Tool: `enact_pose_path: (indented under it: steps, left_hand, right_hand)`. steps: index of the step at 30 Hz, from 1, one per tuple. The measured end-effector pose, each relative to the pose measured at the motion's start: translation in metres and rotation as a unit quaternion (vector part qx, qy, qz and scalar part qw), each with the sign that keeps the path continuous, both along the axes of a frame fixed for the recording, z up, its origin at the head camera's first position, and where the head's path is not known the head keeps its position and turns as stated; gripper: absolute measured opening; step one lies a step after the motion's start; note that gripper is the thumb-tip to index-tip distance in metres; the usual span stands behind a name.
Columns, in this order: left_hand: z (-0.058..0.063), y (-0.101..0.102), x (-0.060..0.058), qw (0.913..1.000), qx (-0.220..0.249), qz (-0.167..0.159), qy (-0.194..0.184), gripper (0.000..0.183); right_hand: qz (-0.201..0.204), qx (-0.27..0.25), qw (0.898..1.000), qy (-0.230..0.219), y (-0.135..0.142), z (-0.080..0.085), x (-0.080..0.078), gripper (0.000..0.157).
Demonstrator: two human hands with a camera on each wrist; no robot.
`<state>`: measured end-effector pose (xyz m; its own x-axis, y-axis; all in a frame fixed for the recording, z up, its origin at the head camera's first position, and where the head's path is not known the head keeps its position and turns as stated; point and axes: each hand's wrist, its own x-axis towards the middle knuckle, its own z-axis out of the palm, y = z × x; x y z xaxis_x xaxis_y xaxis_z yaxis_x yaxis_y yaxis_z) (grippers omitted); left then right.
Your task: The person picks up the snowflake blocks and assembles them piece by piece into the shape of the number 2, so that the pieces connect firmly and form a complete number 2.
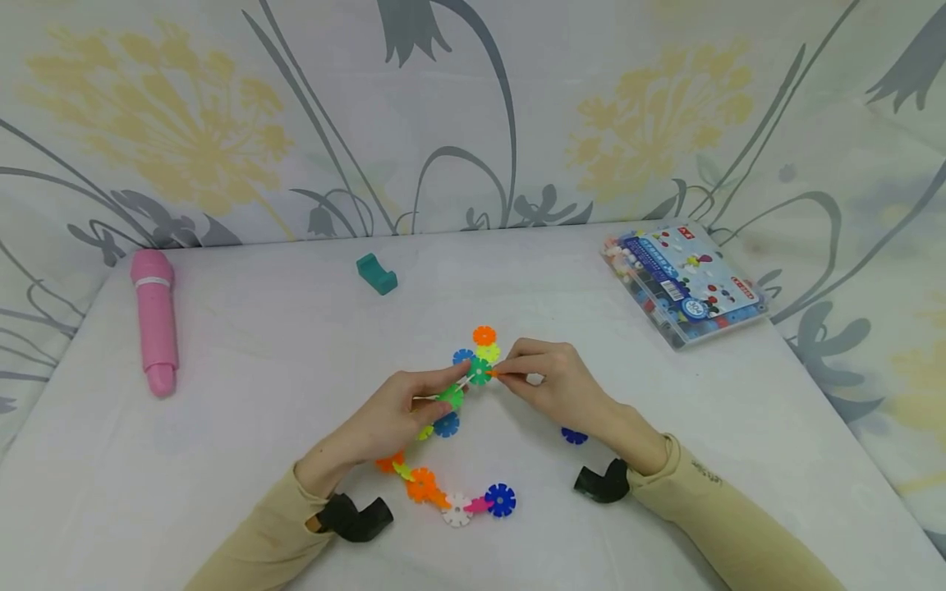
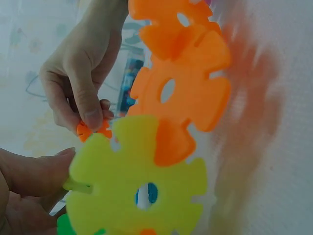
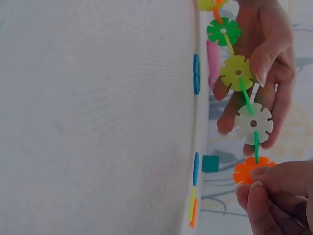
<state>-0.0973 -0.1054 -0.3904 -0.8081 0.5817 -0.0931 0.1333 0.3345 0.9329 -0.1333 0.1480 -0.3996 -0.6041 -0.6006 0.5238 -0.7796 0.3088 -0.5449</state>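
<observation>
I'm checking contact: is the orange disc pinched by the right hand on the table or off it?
Off: in the right wrist view, the right hand pinches the orange disc clear of the table.

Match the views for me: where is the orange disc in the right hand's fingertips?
Head: orange disc slightly right of and below centre, a small sliver.
Left wrist: the disc, left of centre, partly hidden.
Right wrist: the disc, lower right, partly hidden.
Shared landmark: the right hand pinching it.
</observation>
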Motion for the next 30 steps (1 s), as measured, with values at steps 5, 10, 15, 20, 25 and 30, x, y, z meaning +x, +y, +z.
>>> enact_pose_path:
  steps: [5,10,15,20,25,30]
  left_hand:
    - [0.0,0.0,-0.001,0.9998,0.017,0.008,-0.007,0.052]
    - [0.0,0.001,0.0,0.999,0.025,0.029,-0.021,0.052]
    - [-0.001,0.002,-0.001,0.9982,0.009,0.05,-0.03,0.053]
    - [-0.004,0.0,-0.002,0.9969,-0.007,0.069,-0.037,0.053]
    - [-0.008,-0.002,-0.004,0.9956,-0.016,0.084,-0.037,0.053]
    - [-0.009,-0.007,-0.005,0.9944,-0.016,0.101,-0.03,0.053]
  right_hand:
    - [-0.011,0.008,0.999,-0.03,0.002,0.005,-0.001,0.016]
    - [-0.02,0.02,0.998,-0.061,0.005,0.01,-0.004,0.016]
    - [-0.012,0.045,0.995,-0.093,0.011,0.014,-0.007,0.018]
    - [-0.019,0.103,0.981,-0.163,0.025,0.029,-0.011,0.018]
    - [0.008,0.195,0.952,-0.236,0.047,0.033,-0.012,0.015]
    - [0.042,0.26,0.924,-0.277,0.064,0.026,-0.004,0.02]
